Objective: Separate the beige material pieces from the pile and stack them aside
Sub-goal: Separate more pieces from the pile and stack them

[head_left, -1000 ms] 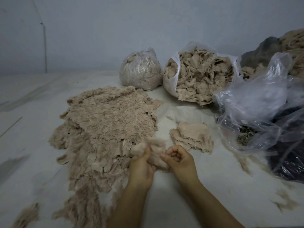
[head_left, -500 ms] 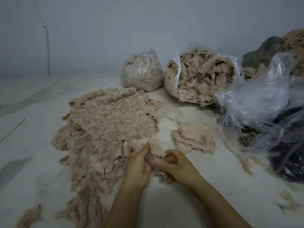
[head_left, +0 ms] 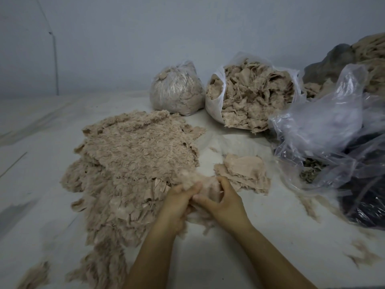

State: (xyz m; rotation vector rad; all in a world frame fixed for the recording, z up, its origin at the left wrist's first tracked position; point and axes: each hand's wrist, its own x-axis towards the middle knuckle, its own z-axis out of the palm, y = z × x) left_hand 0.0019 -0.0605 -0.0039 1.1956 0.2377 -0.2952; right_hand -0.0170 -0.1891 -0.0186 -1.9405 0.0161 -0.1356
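A big pile of fluffy beige material spreads over the left and middle of the white surface. A small stack of flat beige pieces lies to its right. Between them, my left hand and my right hand both grip one beige piece at the pile's right edge, fingers curled round it. The piece is blurred and partly hidden by my fingers.
At the back stand a tied clear bag of beige fluff and an open white bag of beige scraps. Crumpled clear plastic bags over dark material fill the right side. Loose tufts lie at the front right.
Both hands stay on the same beige piece and have kept working it between pile and stack; the right hand has lifted slightly and its fingers now curl over the top of the piece.
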